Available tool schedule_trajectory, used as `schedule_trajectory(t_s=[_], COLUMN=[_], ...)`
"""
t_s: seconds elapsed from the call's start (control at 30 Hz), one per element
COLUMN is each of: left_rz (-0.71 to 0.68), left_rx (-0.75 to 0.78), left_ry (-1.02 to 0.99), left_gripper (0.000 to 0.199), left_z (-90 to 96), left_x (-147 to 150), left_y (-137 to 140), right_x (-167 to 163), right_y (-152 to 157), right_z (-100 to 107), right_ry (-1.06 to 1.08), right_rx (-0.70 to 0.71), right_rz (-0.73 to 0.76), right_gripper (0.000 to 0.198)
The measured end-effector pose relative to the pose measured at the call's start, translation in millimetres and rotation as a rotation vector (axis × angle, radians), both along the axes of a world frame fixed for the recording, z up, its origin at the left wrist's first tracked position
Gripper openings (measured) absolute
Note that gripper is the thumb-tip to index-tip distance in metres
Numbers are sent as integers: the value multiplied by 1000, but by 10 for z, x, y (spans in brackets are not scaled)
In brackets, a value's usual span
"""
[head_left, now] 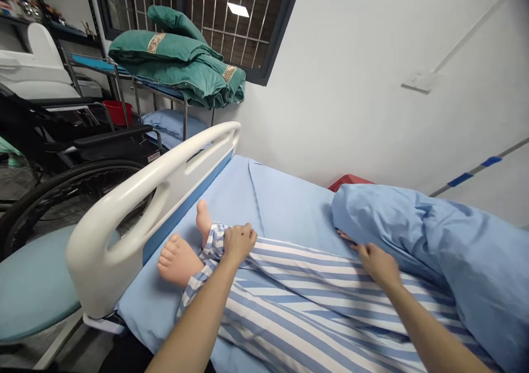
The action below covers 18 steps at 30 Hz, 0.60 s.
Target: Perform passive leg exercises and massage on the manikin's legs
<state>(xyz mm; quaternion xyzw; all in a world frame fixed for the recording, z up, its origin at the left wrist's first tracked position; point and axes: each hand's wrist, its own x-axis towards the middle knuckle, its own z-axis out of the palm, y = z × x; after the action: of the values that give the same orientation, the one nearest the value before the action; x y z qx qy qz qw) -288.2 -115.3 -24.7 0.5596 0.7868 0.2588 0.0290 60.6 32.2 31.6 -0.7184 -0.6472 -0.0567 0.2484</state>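
A manikin with bare feet (182, 260) lies on the bed in blue-and-white striped trousers (306, 285). My left hand (239, 243) is closed around the far trouser leg, just above the ankle and the checked cuff (215, 241). Farther up that same leg, my right hand (379, 264) is curled against the trousers, its fingertips partly hidden. Close by, pale fingers (346, 236) show from under a bunched light-blue quilt (397, 213), which covers the body on the right side. The legs lie stretched out, with the feet near the footboard.
A cream footboard (107, 213) closes off the bed's left end, above the light-blue sheet (285, 196). Beyond it stand a wheelchair (82, 163), a pale blue-green round seat or tabletop (37, 279) and folded green quilts (177, 59). A white wall (330, 86) runs along the far side.
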Motion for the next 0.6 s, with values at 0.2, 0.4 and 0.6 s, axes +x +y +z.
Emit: schedule_trajectory(t_s=[0.2, 0.4, 0.6], left_rz=[-21, -100, -92], left_rx=[27, 57, 51], left_ry=[-50, -43, -60], left_gripper=[28, 21, 23], left_z=[4, 17, -17], left_x=[-23, -105, -93], left_y=[-20, -57, -25], right_x=[-1911, -2956, -2928], right_y=[-577, -970, -986], right_z=[-89, -445, -551], right_ry=[247, 730, 843], right_rx=[-48, -129, -110], right_rz=[585, 607, 554], right_gripper=[37, 38, 37])
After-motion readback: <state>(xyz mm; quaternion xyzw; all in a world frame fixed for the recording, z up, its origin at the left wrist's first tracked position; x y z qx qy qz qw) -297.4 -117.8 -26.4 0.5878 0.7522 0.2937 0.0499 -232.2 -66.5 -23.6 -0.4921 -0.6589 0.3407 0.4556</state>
